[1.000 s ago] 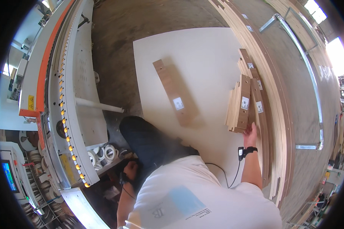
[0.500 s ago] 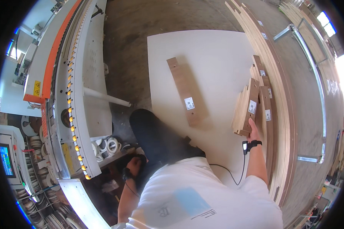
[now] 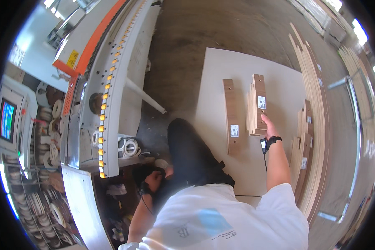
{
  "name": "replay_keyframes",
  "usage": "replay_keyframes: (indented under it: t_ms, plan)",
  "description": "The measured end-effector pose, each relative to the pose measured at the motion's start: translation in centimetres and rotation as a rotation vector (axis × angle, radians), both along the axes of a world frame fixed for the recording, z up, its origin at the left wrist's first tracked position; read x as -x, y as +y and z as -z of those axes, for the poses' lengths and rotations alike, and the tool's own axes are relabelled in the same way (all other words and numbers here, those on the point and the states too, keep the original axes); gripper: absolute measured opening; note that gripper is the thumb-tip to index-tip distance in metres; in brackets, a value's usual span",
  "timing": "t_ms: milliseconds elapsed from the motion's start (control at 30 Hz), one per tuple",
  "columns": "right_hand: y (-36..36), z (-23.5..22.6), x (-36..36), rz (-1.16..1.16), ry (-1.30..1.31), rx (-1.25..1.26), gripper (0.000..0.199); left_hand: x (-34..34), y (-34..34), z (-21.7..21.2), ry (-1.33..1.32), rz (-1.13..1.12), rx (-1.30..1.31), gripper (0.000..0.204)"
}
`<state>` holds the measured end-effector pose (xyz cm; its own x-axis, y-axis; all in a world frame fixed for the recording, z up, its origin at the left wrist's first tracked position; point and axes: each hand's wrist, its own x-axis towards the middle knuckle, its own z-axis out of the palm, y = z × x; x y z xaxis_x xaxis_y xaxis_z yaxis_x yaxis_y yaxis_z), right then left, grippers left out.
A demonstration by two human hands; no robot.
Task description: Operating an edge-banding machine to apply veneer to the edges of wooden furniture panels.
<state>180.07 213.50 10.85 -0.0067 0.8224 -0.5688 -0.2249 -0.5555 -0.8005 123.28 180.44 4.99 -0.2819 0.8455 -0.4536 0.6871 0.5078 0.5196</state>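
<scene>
My right hand [image 3: 270, 126] grips the near end of a stack of short wooden strips [image 3: 259, 89], thumb on top. The top strip is brown-faced with a white label and round holes; pale layered edges show at its left side. Left of it, a single brown strip [image 3: 231, 107] with a label lies on a large pale board [image 3: 214, 62]. My left hand [image 3: 155, 180] is low beside my bent left leg, next to a dark object; its fingers are blurred and partly hidden.
More short labelled strips [image 3: 305, 146] lie on the right, against a long stack of boards [image 3: 316, 112]. Beyond stands a metal rail frame [image 3: 353, 108]. On the left is a machine with yellow rollers [image 3: 104, 96] and a screen [image 3: 7, 119]. Edging rolls [image 3: 131, 146] sit beneath it.
My right hand has carried the held stack left, away from the strips by the long boards, toward the single strip. The whole view has turned. My left hand remains low beside my leg.
</scene>
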Motion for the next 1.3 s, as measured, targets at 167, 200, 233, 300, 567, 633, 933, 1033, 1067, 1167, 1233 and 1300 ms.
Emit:
replay_keyframes:
  t_ms: [167,200,233,300,567,633,933,1033,1067,1167,1233,1300]
  plan:
    - [2.7,-0.1,1.9,-0.023,0.012,-0.001,0.075,-0.3,-1.7,-0.5,-0.042,-0.051,-0.091,0.029]
    - [2.9,0.9,0.8,-0.035,0.002,-0.001,0.075,-0.6,-1.2,-1.2,-0.031,-0.036,-0.097,0.027]
    - [3.2,2.2,-0.6,-0.039,-0.108,-0.076,0.075,-0.6,-1.0,-1.7,-0.020,-0.019,-0.107,0.026]
    - [3.0,-1.1,2.6,-0.090,-0.385,-0.129,0.066,-0.3,-2.1,-1.3,-0.015,-0.072,-0.105,0.026]
    - [-7.6,-3.1,8.4,0.057,-0.771,-0.759,0.023,0.9,0.5,1.9,-0.054,-0.019,-0.222,0.024]
    - [-9.4,-2.7,12.3,-0.152,-1.225,-0.727,0.043,1.2,0.7,1.5,-0.126,-0.068,-0.162,0.024]
    - [-6.8,5.1,17.8,-0.289,-1.275,-0.173,0.083,1.7,1.5,2.1,-0.171,-0.081,-0.269,0.027]
    - [-5.9,6.2,19.6,-0.116,-1.360,-0.330,0.069,1.7,2.0,2.9,-0.149,-0.058,-0.294,0.027]
    - [-5.6,6.2,20.0,-0.123,-1.321,-0.300,0.065,1.6,2.2,2.7,-0.147,-0.052,-0.289,0.027]
    - [-5.0,5.1,21.0,-0.121,-1.270,-0.237,0.058,1.5,3.0,2.0,-0.135,0.018,-0.229,0.027]
    - [-4.6,4.5,22.1,-0.118,-1.256,-0.224,0.050,2.6,2.0,3.6,-0.106,0.054,-0.259,0.028]
    - [-4.5,4.7,21.9,-0.106,-1.254,-0.216,0.049,2.4,2.4,3.6,-0.102,0.079,-0.246,0.028]
